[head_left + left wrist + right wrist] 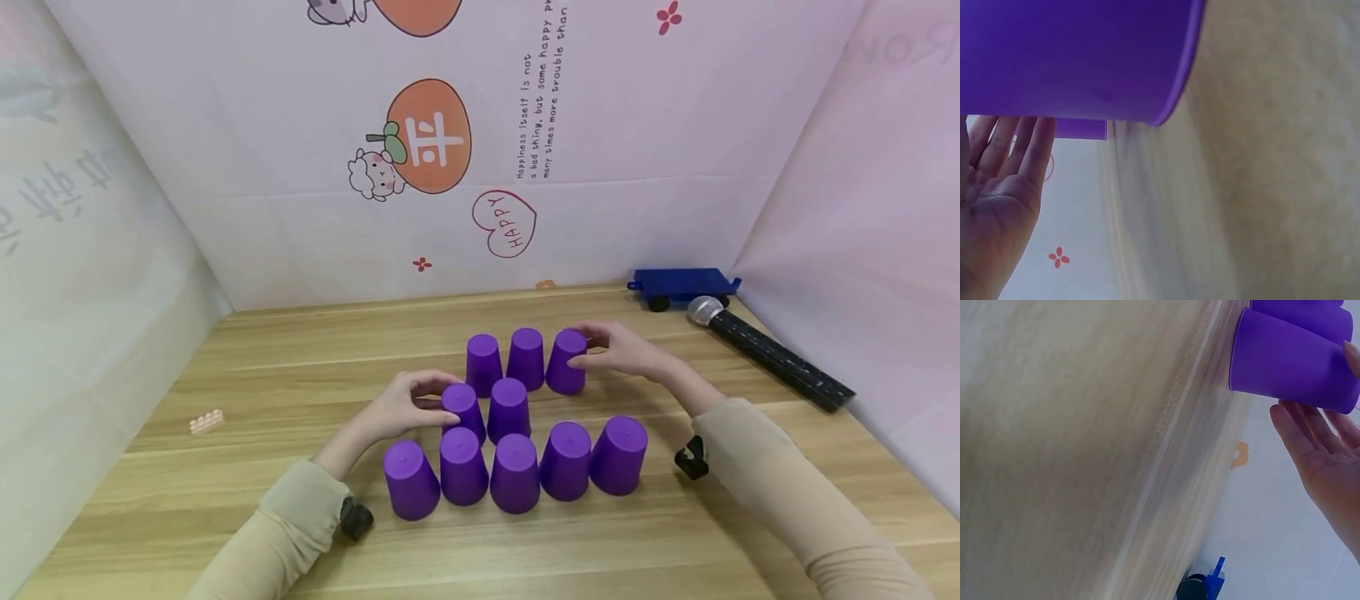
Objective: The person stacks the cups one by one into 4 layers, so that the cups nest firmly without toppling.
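Upside-down purple cups stand in three rows on the table. My left hand (pixel 408 407) holds the left cup (pixel 461 406) of the middle row, thumb at its near side and fingers behind it. Beside it stands the other middle cup (pixel 509 410). At the back row, my right hand (pixel 618 350) holds the rightmost cup (pixel 566 364), its thumb across the front; the right wrist view shows fingers (pixel 1294 434) along the side of that cup. Two more cups, a left one (pixel 483 367) and a centre one (pixel 526 362), complete that row. A large purple cup (pixel 1079 56) partly hides the left fingers in the left wrist view.
Several purple cups form the front row, from a left cup (pixel 411 483) to a right cup (pixel 619 457), between the forearms. A microphone (pixel 772 350) and a blue toy wagon (pixel 681 285) lie at the back right. A small pink studded block (pixel 206 422) lies at left.
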`<move>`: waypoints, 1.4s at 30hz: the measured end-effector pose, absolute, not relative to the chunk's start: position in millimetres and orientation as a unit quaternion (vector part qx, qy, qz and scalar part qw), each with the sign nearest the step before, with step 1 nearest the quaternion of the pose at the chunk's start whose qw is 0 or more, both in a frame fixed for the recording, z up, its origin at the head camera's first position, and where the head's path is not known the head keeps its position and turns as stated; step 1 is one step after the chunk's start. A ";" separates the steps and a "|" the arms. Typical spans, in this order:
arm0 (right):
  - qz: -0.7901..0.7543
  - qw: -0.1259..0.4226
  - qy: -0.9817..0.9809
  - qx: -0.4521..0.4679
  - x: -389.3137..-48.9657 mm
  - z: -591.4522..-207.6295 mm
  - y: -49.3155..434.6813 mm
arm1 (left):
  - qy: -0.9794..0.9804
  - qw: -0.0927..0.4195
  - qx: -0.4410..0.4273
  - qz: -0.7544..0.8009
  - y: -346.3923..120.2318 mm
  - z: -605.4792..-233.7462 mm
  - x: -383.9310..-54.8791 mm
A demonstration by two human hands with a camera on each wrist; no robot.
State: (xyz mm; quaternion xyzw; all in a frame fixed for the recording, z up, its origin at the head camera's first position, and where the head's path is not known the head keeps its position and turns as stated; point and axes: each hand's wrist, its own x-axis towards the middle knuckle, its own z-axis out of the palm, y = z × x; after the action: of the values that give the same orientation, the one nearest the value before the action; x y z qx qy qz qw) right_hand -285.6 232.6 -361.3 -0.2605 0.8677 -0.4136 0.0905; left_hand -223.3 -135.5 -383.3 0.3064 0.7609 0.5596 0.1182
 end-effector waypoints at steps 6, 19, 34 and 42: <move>-0.435 0.090 0.860 -0.253 -280.4 -359.7 239.5 | 0.767 0.112 0.302 0.555 -138.7 -382.9 -222.9; -0.399 0.091 0.880 -0.242 -238.0 -358.0 272.6 | 0.792 0.080 0.263 0.545 -158.9 -378.3 -222.8; -0.393 0.151 0.841 -0.340 -191.9 -354.1 294.0 | 0.837 0.024 0.167 0.520 -165.3 -371.8 -237.4; -0.428 0.178 0.808 -0.365 -172.3 -356.4 288.0 | 0.840 0.018 0.159 0.518 -160.5 -377.0 -257.4</move>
State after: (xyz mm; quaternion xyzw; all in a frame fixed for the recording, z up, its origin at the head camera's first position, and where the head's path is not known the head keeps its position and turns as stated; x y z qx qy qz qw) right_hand -172.3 288.0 -356.4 -0.3647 0.8076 -0.4280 0.1780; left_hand -257.4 -160.5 -377.0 0.1587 0.8402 0.5182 0.0180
